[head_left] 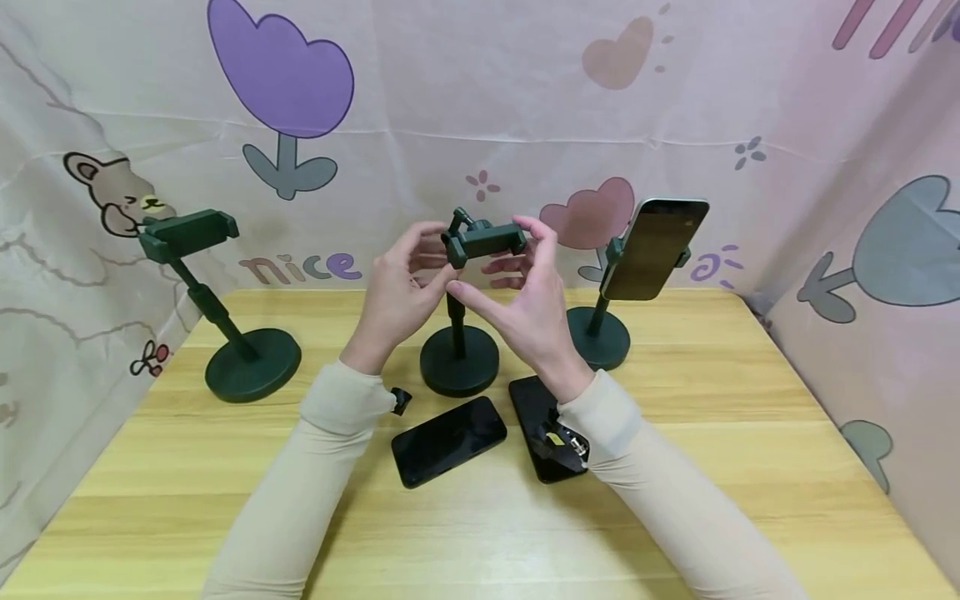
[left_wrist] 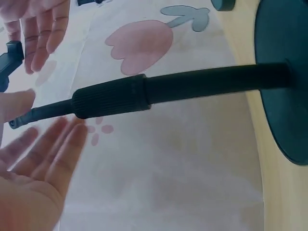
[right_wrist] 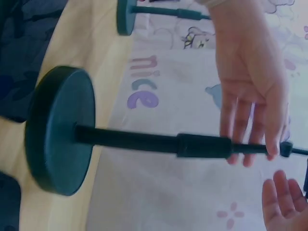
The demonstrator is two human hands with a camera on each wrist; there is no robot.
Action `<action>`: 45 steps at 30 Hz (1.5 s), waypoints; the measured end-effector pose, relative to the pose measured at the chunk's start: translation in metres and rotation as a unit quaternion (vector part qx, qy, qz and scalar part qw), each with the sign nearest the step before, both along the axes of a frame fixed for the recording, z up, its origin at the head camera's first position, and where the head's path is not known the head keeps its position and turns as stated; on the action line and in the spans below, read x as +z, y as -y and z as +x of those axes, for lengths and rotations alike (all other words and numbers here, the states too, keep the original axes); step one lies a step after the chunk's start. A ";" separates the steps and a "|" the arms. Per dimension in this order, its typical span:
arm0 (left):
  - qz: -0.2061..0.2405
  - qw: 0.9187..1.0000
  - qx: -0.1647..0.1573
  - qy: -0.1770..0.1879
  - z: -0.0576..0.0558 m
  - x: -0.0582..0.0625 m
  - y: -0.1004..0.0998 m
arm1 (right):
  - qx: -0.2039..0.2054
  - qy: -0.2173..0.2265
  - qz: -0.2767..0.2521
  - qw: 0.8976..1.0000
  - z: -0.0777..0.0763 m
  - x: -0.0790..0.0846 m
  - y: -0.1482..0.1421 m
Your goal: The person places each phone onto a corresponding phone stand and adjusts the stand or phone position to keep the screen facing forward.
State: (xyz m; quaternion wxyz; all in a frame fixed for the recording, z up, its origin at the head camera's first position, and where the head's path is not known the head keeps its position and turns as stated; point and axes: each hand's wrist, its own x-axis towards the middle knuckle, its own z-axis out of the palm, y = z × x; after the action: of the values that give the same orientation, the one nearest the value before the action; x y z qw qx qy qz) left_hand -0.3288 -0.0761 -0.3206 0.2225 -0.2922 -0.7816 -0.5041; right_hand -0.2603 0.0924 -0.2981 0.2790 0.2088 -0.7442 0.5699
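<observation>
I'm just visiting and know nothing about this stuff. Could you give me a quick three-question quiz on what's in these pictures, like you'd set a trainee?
1. Multiple choice: which stand holds a phone? A) left B) middle C) right
2. True or false: only one phone lies on the table.
3. Fill the gap: the left hand and right hand are at the upper part of the ____ stand.

Key:
1. C, the right stand.
2. False: two lie on the table, one near phone in full view and another phone partly hidden.
3. Middle: the middle stand.
</observation>
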 end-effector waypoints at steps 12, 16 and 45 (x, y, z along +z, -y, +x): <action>0.005 0.996 0.007 -0.087 0.001 0.007 -0.004 | -0.064 -0.051 0.029 0.996 0.003 0.012 0.015; 0.001 0.996 0.009 -0.086 0.001 0.008 -0.005 | -0.069 -0.067 0.042 0.995 -0.005 0.006 0.011; 0.015 0.996 -0.014 -0.086 -0.002 0.003 -0.006 | -0.088 0.012 0.160 0.983 -0.021 0.021 -0.010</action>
State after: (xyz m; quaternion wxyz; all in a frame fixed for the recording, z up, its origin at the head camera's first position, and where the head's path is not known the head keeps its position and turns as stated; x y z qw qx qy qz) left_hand -0.3308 -0.0700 -0.3174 0.2858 -0.3420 -0.7481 -0.4916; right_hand -0.2817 0.1020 -0.2774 0.2820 0.1771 -0.8445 0.4195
